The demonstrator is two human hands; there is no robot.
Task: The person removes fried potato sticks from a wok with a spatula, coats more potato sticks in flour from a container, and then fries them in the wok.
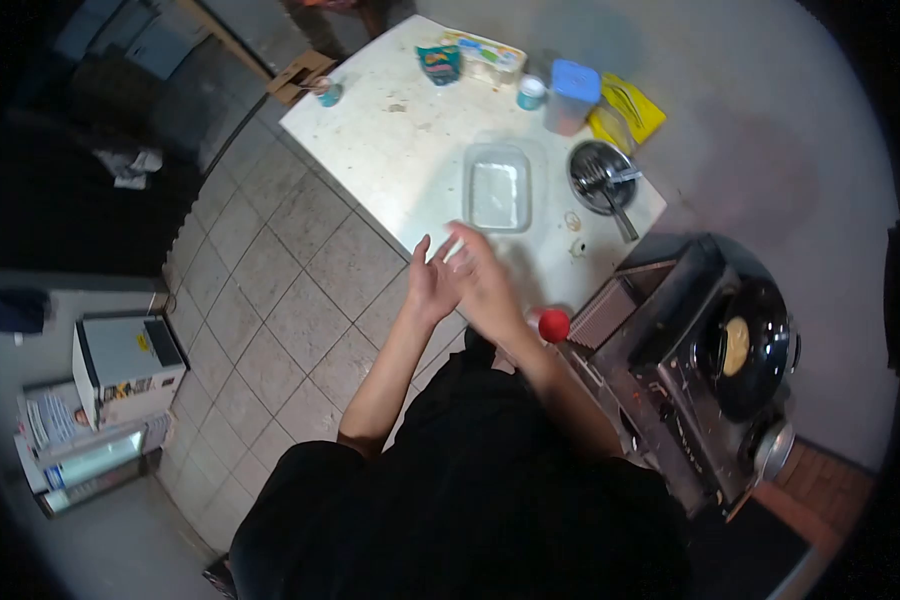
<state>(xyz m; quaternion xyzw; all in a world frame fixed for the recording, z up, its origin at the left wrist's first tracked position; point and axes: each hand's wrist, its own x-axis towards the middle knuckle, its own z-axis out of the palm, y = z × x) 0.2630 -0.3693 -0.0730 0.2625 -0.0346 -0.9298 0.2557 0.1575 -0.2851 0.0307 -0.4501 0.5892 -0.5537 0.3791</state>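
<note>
My left hand (434,286) is raised in front of my body, level with the near edge of the white table (385,150), its fingers apart. Close beside it, my right hand (481,278) overlaps it in this view; its fingers are stretched out and slightly blurred. Neither hand shows anything in it. Just beyond my hands a clear rectangular dish (498,226) sits on the table. A red cup (553,325) stands at the table's near corner, beside my right forearm. To the right of the dish is a dark metal bowl (579,185) with a fork and other utensils in it.
At right, a stove (660,405) carries a black pan (765,375) with a pale round flatbread-like piece (736,346) inside. Along the table's back are an egg carton (490,62), a green packet (438,64), a blue-lidded container (573,98) and a yellow bag (642,108).
</note>
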